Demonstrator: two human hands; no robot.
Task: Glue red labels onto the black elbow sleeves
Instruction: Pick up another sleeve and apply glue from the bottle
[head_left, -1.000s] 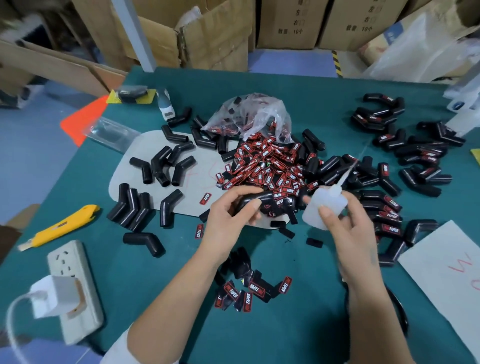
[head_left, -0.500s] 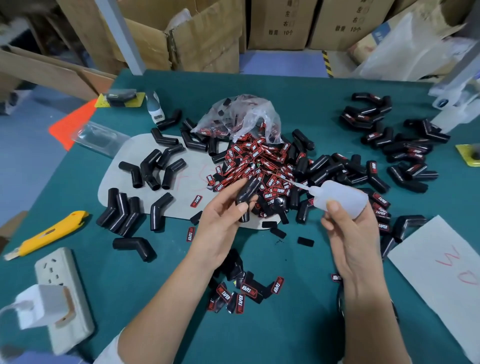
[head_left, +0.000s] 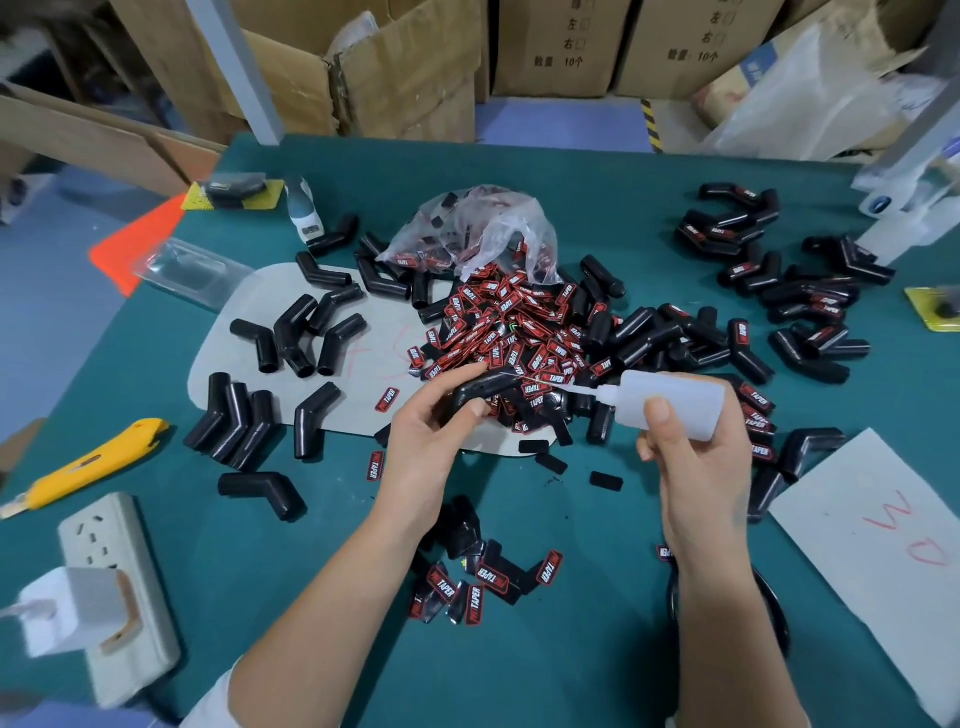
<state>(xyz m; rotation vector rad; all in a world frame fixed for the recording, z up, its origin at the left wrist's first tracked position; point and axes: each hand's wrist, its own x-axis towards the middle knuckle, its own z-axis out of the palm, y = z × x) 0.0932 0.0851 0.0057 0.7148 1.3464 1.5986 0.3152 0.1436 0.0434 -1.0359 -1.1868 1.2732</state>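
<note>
Left hand (head_left: 434, 441), at frame centre, grips a black elbow sleeve (head_left: 480, 389) tilted toward the glue bottle (head_left: 670, 397), which is clasped sideways by the right hand (head_left: 696, 467), seemingly so glue can be laid before a red label (head_left: 385, 400) is added.

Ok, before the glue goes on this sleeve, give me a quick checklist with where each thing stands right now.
1. Sleeve held firmly in the left hand: ok.
2. Glue bottle gripped in the right hand: ok.
3. Nozzle aimed at the sleeve: ok.
4. Nozzle tip touching the sleeve: cannot tell.
5. Red labels close by for the next step: ok.
6. Glue already on the sleeve: cannot tell.
</note>
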